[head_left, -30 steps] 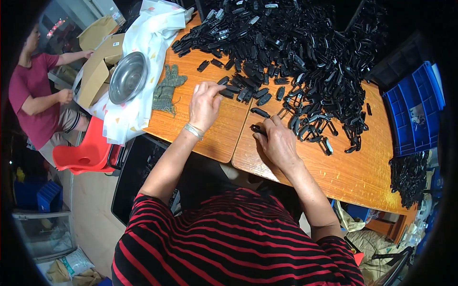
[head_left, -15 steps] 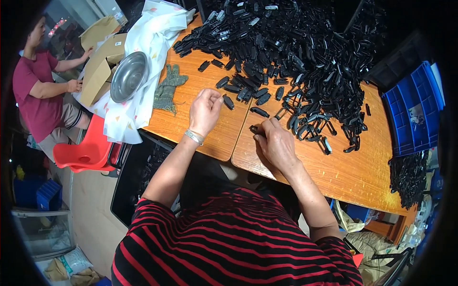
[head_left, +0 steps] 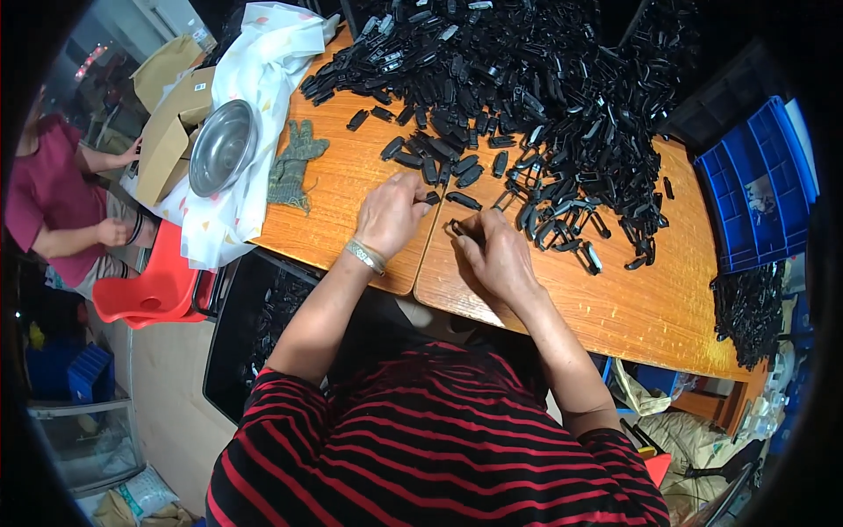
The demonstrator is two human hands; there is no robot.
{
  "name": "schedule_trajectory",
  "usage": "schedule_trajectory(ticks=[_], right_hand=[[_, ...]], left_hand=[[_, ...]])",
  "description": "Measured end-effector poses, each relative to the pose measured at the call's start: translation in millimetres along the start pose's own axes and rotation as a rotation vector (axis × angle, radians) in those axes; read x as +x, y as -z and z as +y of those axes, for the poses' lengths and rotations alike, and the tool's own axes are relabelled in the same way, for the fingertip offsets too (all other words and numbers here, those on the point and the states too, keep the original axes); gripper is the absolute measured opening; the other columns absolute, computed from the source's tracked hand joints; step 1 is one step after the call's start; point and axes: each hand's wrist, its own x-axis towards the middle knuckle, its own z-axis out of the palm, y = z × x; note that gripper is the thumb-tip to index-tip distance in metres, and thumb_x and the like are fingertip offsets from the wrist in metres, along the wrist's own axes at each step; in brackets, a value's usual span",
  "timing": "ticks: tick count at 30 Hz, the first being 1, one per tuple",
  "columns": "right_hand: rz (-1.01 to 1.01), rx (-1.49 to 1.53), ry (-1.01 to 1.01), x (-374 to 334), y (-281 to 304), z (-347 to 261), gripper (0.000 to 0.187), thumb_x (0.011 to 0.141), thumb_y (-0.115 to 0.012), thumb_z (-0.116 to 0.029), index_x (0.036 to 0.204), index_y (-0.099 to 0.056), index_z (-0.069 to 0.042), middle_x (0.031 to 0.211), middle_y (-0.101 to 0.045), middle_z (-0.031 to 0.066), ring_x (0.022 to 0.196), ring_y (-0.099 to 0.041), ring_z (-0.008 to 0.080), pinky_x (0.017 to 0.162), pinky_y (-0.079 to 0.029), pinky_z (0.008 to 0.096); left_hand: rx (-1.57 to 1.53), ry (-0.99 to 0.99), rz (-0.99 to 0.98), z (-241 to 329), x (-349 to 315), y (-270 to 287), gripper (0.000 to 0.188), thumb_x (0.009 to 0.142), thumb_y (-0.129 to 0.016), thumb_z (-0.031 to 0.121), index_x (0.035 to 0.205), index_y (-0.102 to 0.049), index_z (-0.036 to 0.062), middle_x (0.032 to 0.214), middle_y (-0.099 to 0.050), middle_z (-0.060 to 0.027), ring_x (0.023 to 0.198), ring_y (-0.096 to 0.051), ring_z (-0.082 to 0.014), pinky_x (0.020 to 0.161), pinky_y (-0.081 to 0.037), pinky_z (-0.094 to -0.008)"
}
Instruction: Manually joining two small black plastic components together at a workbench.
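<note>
My left hand (head_left: 392, 218), a bracelet at its wrist, pinches a small black plastic part (head_left: 431, 198) at its fingertips. Just to the right, my right hand (head_left: 503, 255) is closed on a slim black plastic frame (head_left: 457, 227), much of it hidden by the fingers. Both hands are over the near part of the wooden table (head_left: 562, 294), a short gap between them. Beyond the fingers lie several loose oblong black plastic pieces (head_left: 468, 176). Farther back and to the right spreads a large heap of similar black pieces (head_left: 562, 114).
A grey-green knit glove (head_left: 299, 162) lies left of my hands. Past it are a metal bowl (head_left: 222, 147) on patterned white sheeting, and a cardboard box (head_left: 167, 145). A blue divided bin (head_left: 760, 189) stands at right. A co-worker in a maroon shirt (head_left: 66, 189) is near a red chair (head_left: 145, 281).
My left hand has come closer to the right one, and a black part now shows at its fingertips. The right hand keeps its piece. The co-worker's lower hand has left the box.
</note>
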Motion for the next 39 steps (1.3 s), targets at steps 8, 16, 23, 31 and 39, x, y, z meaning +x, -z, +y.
schedule_trajectory(ticks=[8, 16, 23, 31, 39], right_hand=[[0.129, 0.301, -0.044, 11, -11, -8, 0.022, 0.088, -0.066, -0.009, 0.102, -0.056, 0.003, 0.087, -0.063, 0.0131, 0.072, -0.063, 0.0185, 0.064, -0.049, 0.0298], [0.208, 0.442, 0.017, 15, -16, -18, 0.024, 0.087, -0.066, -0.004, 0.107, -0.057, 0.005, 0.088, -0.063, 0.0082, 0.070, -0.060, 0.0110, 0.062, -0.048, 0.0258], [0.239, 0.335, 0.142, 14, -19, -20, 0.022, 0.084, -0.068, -0.002, 0.104, -0.061, 0.001, 0.088, -0.059, 0.0089, 0.069, -0.060, 0.0146, 0.061, -0.048, 0.0265], [0.251, 0.234, 0.207, 6, -25, -18, 0.022, 0.080, -0.069, -0.002, 0.100, -0.060, 0.000, 0.088, -0.057, 0.0156, 0.075, -0.062, 0.0318, 0.064, -0.050, 0.0361], [0.313, 0.203, 0.119, 1, -36, -22, 0.044, 0.077, -0.076, -0.012, 0.115, -0.054, -0.005, 0.097, -0.057, 0.0151, 0.085, -0.063, 0.0338, 0.065, -0.051, 0.0414]], left_hand=[[-1.073, 0.363, -0.040, 1, -25, -8, 0.032, 0.088, -0.065, 0.003, 0.118, -0.056, -0.0019, 0.093, -0.067, -0.0088, 0.075, -0.067, -0.0158, 0.067, -0.053, -0.0257], [-1.195, 0.295, -0.062, 5, -34, -5, 0.028, 0.092, -0.063, 0.004, 0.118, -0.056, -0.0042, 0.090, -0.066, -0.0056, 0.067, -0.061, -0.0067, 0.062, -0.050, -0.0189], [-1.150, 0.230, -0.064, 8, -35, -3, 0.025, 0.092, -0.061, 0.003, 0.116, -0.059, -0.0034, 0.091, -0.066, -0.0038, 0.067, -0.060, -0.0052, 0.062, -0.049, -0.0182], [-1.243, 0.265, -0.054, 10, -50, -16, 0.028, 0.095, -0.059, 0.005, 0.122, -0.059, -0.0019, 0.089, -0.066, -0.0017, 0.069, -0.058, -0.0040, 0.063, -0.049, -0.0179], [-1.126, 0.252, 0.023, 29, -54, -15, 0.023, 0.100, -0.052, 0.014, 0.115, -0.060, -0.0010, 0.092, -0.064, 0.0002, 0.067, -0.054, -0.0016, 0.058, -0.045, -0.0158]])
